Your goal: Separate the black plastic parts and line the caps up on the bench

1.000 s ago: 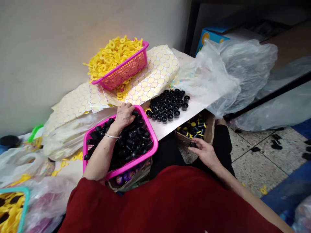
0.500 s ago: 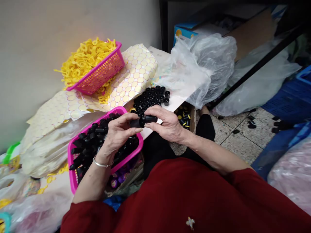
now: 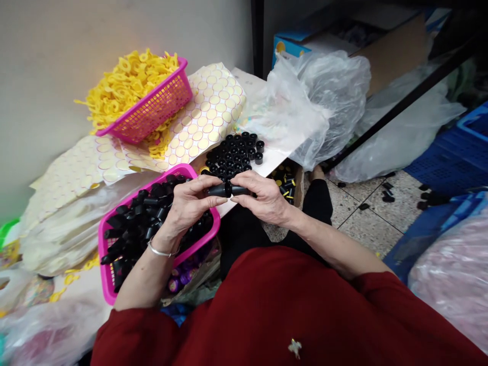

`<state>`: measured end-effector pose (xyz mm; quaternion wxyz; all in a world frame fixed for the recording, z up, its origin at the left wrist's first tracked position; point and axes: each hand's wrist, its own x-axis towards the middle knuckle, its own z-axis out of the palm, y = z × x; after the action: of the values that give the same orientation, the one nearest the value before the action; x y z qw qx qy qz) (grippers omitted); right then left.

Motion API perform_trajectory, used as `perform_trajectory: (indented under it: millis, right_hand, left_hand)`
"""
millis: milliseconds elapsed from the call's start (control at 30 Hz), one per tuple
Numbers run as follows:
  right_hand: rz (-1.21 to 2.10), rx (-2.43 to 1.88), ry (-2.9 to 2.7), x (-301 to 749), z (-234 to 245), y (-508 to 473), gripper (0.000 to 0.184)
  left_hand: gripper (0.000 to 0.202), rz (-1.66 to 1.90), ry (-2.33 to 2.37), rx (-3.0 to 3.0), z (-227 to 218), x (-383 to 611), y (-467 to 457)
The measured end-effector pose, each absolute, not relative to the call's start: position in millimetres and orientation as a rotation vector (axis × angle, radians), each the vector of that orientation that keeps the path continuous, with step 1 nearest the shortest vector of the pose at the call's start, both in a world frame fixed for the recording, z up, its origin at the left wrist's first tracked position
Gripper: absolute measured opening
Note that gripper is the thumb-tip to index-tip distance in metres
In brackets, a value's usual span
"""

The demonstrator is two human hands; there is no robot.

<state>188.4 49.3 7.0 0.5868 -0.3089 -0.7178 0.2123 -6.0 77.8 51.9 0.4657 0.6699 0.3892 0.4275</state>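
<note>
My left hand (image 3: 186, 207) pinches a tapered black plastic piece (image 3: 217, 190) between thumb and fingers. Facing it, my right hand (image 3: 267, 199) grips another black plastic piece (image 3: 238, 190), partly covered by the fingers. The two pieces meet end to end, or nearly so; whether they are joined I cannot tell. Just beyond my hands, a cluster of short round black plastic pieces (image 3: 233, 156) stands on the white work surface (image 3: 276, 156). Under my left forearm is a pink basket (image 3: 216, 218) filled with black plastic parts (image 3: 152, 202).
Another pink basket (image 3: 160, 113), heaped with yellow plastic pieces (image 3: 127, 91), sits on sheets of round stickers (image 3: 213, 109). Clear plastic bags (image 3: 324, 96) bunch up at the far right. Below the surface, a cardboard box holds black and yellow pieces (image 3: 286, 184). Blue crates (image 3: 450, 157) stand at right.
The two black pieces have come into a straighter line between my hands, and my fingers have shifted slightly on them. The whole view has moved a little.
</note>
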Motion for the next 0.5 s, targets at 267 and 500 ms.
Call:
perform_trajectory:
  millis: [267, 500]
  right_hand:
    - [0.527, -0.77, -1.646, 189.1, 3.0, 46.6, 0.022]
    - [0.479, -0.75, -1.791, 185.3, -0.8, 49.3, 0.027]
  left_hand:
    - [0.029, 1.021, 0.989, 1.654, 47.5, -8.5, 79.3]
    - [0.032, 0.973, 1.006, 1.654, 46.0, -8.2, 78.2]
